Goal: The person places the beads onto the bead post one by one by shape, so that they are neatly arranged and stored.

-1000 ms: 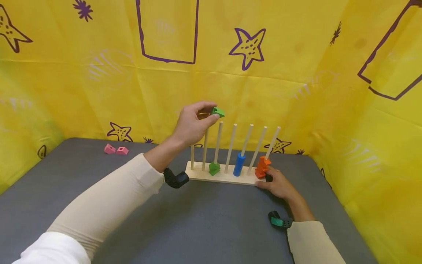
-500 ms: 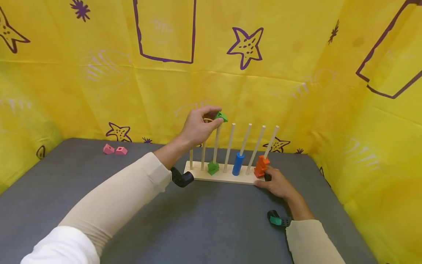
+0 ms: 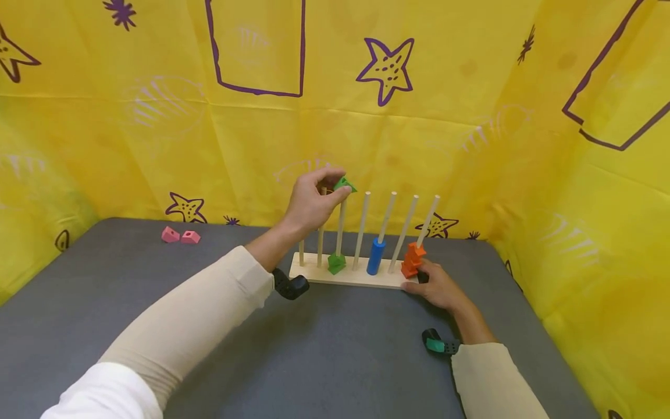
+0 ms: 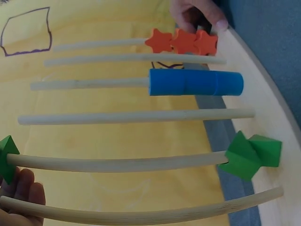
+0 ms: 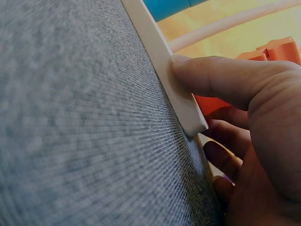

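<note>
My left hand [image 3: 311, 201] pinches a green triangular block [image 3: 345, 184] at the top end of the third peg from the left. In the left wrist view the tip of that wooden peg [image 4: 108, 165] meets the block; whether it is inside the hole I cannot tell. Several pegs stand on a pale wooden base [image 3: 361, 279]. Green triangular blocks [image 3: 337, 263] sit at the foot of the same peg. My right hand [image 3: 442, 288] grips the base's right end, its thumb [image 5: 211, 75] along the front edge, beside the orange star blocks [image 3: 413, 260] on the last peg.
Blue cylinders [image 3: 376, 257] are stacked on another peg. Two pink blocks, a left one [image 3: 170, 234] and a right one [image 3: 191, 237], lie at the back left of the grey table [image 3: 335, 361]. A yellow patterned cloth [image 3: 445, 134] hangs behind and at the sides.
My left hand has moved slightly right and down relative to the rack, bringing the green block from above the pegs to the third peg's top. The right hand stays on the base.
</note>
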{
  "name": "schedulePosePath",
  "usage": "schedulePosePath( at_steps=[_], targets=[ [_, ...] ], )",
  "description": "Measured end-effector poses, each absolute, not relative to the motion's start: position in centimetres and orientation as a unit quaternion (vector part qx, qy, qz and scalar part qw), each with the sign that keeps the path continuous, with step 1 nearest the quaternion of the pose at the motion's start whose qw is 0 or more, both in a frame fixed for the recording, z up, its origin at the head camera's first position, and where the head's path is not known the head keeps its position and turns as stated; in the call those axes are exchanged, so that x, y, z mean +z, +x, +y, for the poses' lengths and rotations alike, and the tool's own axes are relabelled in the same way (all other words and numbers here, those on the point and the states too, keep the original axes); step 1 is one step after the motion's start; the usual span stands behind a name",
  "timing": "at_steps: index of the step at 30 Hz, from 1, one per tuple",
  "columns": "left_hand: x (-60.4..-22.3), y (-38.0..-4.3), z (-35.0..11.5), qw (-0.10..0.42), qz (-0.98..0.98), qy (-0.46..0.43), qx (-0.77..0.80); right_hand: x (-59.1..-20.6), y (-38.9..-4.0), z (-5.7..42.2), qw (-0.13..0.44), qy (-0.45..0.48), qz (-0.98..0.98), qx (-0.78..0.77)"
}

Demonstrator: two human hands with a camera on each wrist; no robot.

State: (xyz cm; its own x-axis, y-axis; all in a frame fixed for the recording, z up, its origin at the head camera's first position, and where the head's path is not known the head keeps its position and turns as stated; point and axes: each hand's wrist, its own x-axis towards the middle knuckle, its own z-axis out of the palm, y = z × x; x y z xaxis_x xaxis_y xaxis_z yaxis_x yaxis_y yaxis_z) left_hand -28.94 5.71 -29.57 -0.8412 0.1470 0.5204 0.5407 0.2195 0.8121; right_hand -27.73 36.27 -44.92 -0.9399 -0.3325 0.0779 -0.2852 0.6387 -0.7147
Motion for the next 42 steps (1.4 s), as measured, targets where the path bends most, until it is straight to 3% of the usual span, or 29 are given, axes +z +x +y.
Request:
schedulePosePath(
  at_steps=[23, 42],
  targets=[
    [-34.1, -28.4, 5.7, 0.095, -0.731, -0.143, -0.660, -44.8, -27.7, 36.2, 0.039, -0.157, 0.907, -0.388],
    [-39.5, -27.8, 5.8, 0.086, -0.773, -0.087, -0.623, -44.6, -27.6, 36.0, 0.044, -0.150, 0.907, -0.392]
  ],
)
